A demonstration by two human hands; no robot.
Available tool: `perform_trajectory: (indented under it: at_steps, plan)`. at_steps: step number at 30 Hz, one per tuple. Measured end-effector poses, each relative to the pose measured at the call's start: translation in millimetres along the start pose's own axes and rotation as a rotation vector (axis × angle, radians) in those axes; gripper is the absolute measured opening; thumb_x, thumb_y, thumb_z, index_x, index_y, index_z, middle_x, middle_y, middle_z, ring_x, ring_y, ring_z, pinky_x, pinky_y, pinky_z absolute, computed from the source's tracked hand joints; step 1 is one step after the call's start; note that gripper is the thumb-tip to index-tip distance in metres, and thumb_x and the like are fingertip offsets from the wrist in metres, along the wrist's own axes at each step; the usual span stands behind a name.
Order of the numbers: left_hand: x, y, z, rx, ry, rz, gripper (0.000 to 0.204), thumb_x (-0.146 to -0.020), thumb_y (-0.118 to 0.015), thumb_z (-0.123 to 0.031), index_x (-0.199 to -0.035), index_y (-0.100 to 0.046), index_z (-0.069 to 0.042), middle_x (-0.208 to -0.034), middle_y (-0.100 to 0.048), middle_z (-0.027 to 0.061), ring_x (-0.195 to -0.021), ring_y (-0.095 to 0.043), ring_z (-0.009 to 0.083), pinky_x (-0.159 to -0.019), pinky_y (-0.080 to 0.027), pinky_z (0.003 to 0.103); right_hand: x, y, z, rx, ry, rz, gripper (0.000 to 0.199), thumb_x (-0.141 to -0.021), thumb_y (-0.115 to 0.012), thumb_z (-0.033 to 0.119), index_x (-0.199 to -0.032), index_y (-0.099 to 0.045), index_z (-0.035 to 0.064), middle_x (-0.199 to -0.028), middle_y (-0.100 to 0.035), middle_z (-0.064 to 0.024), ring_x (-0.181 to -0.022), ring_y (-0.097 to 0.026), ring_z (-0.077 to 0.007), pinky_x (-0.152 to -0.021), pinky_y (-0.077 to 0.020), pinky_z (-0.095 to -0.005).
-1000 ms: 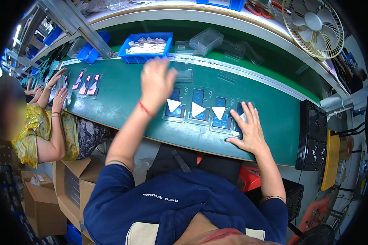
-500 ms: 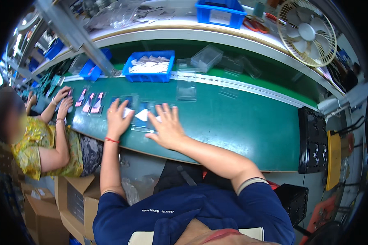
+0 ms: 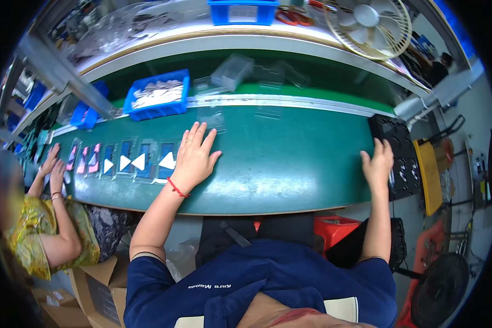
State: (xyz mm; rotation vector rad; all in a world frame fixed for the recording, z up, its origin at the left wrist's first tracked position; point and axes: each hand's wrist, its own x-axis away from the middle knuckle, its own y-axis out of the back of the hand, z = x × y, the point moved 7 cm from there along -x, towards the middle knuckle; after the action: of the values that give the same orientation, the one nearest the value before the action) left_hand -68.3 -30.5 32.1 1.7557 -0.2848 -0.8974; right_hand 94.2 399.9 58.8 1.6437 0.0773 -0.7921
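While the left hand [image 3: 194, 158] lies flat with fingers spread on the green belt [image 3: 290, 164], just right of a row of clear trays [image 3: 128, 162] | right hand [image 3: 378, 164] open, fingers resting on black tray stack [image 3: 399, 158] at far right | blue bin [image 3: 157, 100] farther back.

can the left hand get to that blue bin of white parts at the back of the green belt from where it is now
Probably yes. The left hand lies flat and empty on the green belt, and the blue bin stands just beyond it, up and to the left. Only bare belt and a clear plastic tray lie between.
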Motion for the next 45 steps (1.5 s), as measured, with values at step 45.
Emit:
perform_trajectory:
  at_steps: [45]
  plan:
    - [-11.3, -24.3, 9.2, 0.189, 0.267, -0.154, 0.053, -0.068, -0.066, -0.01, -0.119, -0.054, -0.005, -0.137, -0.035, 0.0296, -0.125, -0.039, 0.0436, -0.105, -0.033, 0.045, 205.0, 73.7, -86.0, 0.458, -0.772, 0.483, 0.027, -0.081, -0.065, 0.025, -0.092, -0.066, 0.0007, -0.094, -0.066, -0.0214, -0.089, -0.064, -0.0368, -0.076, -0.0523, -0.0425]
